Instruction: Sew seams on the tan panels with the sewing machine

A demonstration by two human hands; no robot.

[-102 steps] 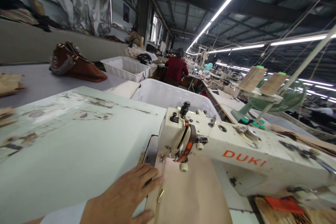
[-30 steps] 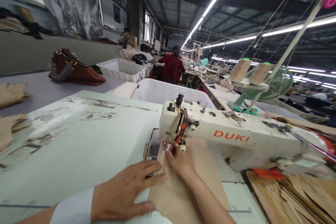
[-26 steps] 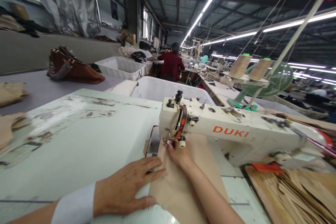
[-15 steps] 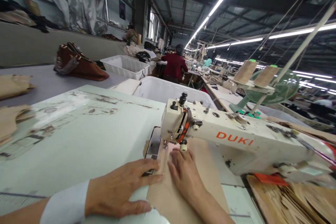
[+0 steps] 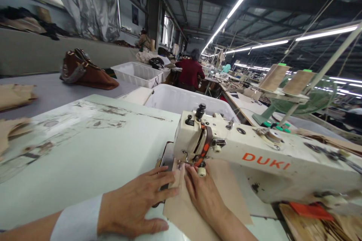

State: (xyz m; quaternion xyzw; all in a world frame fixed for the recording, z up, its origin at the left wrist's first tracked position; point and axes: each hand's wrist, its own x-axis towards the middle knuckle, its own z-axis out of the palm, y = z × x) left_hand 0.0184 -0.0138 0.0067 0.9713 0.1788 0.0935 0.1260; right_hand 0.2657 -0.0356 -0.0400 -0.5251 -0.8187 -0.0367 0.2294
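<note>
A beige piece of fabric or leather (image 5: pixel 195 211) lies under the head of the cream sewing machine (image 5: pixel 220 139), with a folded strip along its left edge by the needle area (image 5: pixel 180 165). My left hand (image 5: pixel 141 199) rests with fingers spread, its fingertips on the left edge of the piece and its thumb over the table. Flat on top of the piece lies my right hand (image 5: pixel 206 192), just right of the strip. Its fingertips reach close to the presser foot and are partly hidden by the machine head. A white cuff (image 5: pixel 79 218) covers my left wrist.
Behind the machine stands a white plastic bin (image 5: pixel 183 98). A brown handbag (image 5: pixel 87 71) sits on the grey table at left, near beige pieces (image 5: pixel 17 96). Thread cones (image 5: pixel 274 77) and a green fan (image 5: pixel 319 92) are at right. A person in dark red (image 5: pixel 189 71) sits farther off.
The beige piece has slid slightly forward under the machine head, my hands moving with it. My right fingertips are nearer the needle area. The camera view has shifted a little.
</note>
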